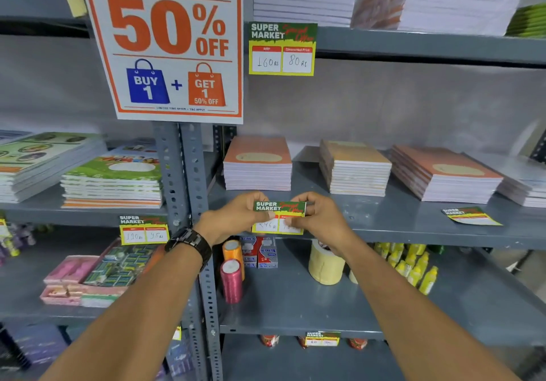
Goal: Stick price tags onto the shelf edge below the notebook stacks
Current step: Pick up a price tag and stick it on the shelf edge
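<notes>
A green and yellow price tag (278,216) reading "SUPER MARKET" sits against the front edge of the grey shelf (413,237), just below the leftmost orange notebook stack (257,165). My left hand (233,215) pinches its left end and my right hand (320,215) pinches its right end. Two more orange notebook stacks (354,169) (443,174) lie further right on the same shelf. Another loose price tag (469,215) lies flat on the shelf at the right.
Tags are stuck at the upper shelf edge (282,48) and the left shelf edge (144,230). A large 50% OFF poster (168,43) hangs on the slotted upright. Below are thread spools (232,280), a tape roll (325,265), staple boxes and yellow bottles (413,265).
</notes>
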Demonstrator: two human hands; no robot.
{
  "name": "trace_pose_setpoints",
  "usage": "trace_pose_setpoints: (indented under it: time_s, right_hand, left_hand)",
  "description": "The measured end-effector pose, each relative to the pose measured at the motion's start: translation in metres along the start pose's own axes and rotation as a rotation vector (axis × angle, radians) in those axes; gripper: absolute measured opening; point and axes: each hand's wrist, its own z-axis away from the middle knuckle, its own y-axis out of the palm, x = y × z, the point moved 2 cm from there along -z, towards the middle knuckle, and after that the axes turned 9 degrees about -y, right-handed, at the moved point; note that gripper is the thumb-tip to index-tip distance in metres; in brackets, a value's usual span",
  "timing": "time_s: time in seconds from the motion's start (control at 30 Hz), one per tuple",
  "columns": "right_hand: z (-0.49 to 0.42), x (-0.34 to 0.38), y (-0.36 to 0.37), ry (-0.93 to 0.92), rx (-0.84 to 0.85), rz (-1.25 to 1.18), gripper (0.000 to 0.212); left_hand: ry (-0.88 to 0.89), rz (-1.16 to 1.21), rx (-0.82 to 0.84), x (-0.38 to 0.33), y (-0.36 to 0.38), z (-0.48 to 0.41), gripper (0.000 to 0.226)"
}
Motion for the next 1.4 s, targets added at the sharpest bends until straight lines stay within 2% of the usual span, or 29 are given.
trace_pose_setpoints:
  time_s: [0.1,0.2,0.47,0.6,0.73,0.93,1.17,1.4]
  right_hand:
    - [0.005,-0.004,0.002,0.002,0.010,-0.086,0.042]
    - [0.011,-0.010,0.006,0.003,0.034,-0.103,0.034]
    - [0.023,-0.027,0.011,0.021,0.071,-0.041,0.015]
    - [0.030,-0.034,0.015,0.033,0.031,-0.023,0.012]
    - [0.032,-0.047,0.024,0.057,-0.068,0.063,0.011]
    - [0.028,-0.053,0.032,-0.040,-0.164,0.388,0.014]
    - [0.028,-0.041,0.028,-0.028,-0.176,0.603,0.023]
    - [0.025,-0.034,0.029,-0.002,-0.207,0.717,0.027]
  left_hand:
    - [0.043,0.001,0.000,0.003,0.004,0.007,0.025]
    - [0.073,-0.047,0.000,0.006,0.009,0.013,0.028]
    - [0.040,-0.125,-0.094,0.032,0.014,0.015,0.006]
    - [0.042,-0.183,-0.158,0.045,0.017,0.016,0.006]
    - [0.071,-0.321,-0.362,0.055,0.021,0.015,0.014]
    - [0.120,-0.606,-0.650,0.049,0.028,0.020,0.020]
    - [0.161,-0.744,-0.664,0.050,0.028,0.019,0.024]
    - [0.157,-0.818,-0.693,0.046,0.031,0.016,0.026]
